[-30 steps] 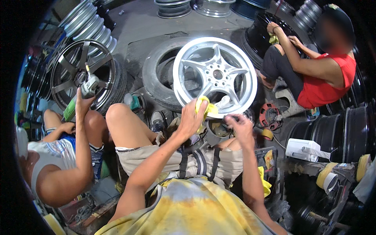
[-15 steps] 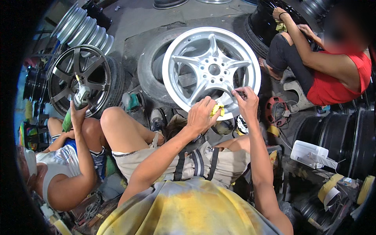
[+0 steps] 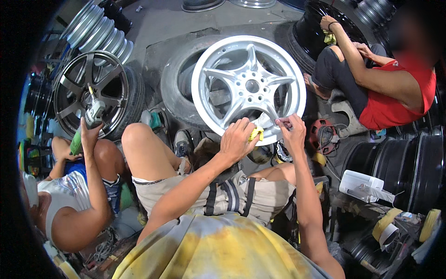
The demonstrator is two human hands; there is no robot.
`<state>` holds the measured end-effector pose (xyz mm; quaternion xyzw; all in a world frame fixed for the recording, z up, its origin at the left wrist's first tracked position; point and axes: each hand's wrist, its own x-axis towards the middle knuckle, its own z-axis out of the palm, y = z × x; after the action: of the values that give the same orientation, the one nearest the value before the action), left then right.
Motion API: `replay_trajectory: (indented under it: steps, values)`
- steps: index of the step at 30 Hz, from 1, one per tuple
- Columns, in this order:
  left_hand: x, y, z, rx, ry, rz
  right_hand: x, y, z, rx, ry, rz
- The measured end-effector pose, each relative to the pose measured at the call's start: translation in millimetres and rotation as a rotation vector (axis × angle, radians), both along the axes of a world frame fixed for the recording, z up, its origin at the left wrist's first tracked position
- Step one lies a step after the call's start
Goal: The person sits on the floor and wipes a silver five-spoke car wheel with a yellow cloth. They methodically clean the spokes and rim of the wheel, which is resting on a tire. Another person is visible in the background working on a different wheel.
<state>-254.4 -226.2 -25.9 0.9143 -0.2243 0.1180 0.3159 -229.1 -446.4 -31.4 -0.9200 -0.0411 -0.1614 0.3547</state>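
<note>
A silver five-spoke wheel rim (image 3: 252,74) is tilted up in front of me, over a grey tyre (image 3: 173,95). My left hand (image 3: 237,138) is at the rim's near edge, its fingers closed on a crumpled yellow sheet (image 3: 256,134), perhaps sandpaper or cloth. To its right, my right hand (image 3: 292,129) is by the near right part of the rim, thumb and fingers pinched together. What those fingertips hold, if anything, is too small to make out. A pale patch of the rim shows between the two hands.
At left a co-worker holds a green-and-grey power tool (image 3: 94,114) by a dark rim (image 3: 69,87). A person in red at right works on a black rim (image 3: 316,30). Black rims (image 3: 402,162) and a white plastic container (image 3: 360,181) stand near my right. Silver rims (image 3: 100,35) lie stacked far left.
My right hand has come slightly nearer to me along the rim. My left hand keeps the yellow sheet at the near edge. The whole view has shifted a little.
</note>
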Motion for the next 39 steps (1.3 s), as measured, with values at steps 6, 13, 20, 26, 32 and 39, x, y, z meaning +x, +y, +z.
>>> replay_trajectory:
  steps: [6, 13, 20, 26, 32, 39]
  values:
    - [-1.6, -1.4, 6.6, -0.034, 0.116, 0.003, 38.8, 31.4, 7.0, 0.122, -0.123, 0.078]
    - [33.3, -13.4, 27.1, -0.324, 0.151, 0.04, -21.1, -13.6, 8.4, 0.003, -0.076, -0.037]
    - [66.2, -73.2, -35.6, -0.02, -0.05, 0.062, -88.3, -22.1, 20.6, 0.338, -0.017, -0.367]
    - [-3.6, -103.1, -37.8, 0.03, -0.02, -0.207, -134.9, -11.7, -8.7, 0.608, 0.113, -0.396]
    - [11.5, -36.4, -26.1, -0.042, 0.182, -0.399, -142.0, 0.3, 2.0, 0.657, 0.163, -0.415]
    - [74.9, 49.0, 45.8, 0.223, 0.52, -0.624, -148.9, -0.2, -22.6, 0.47, 0.165, -0.384]
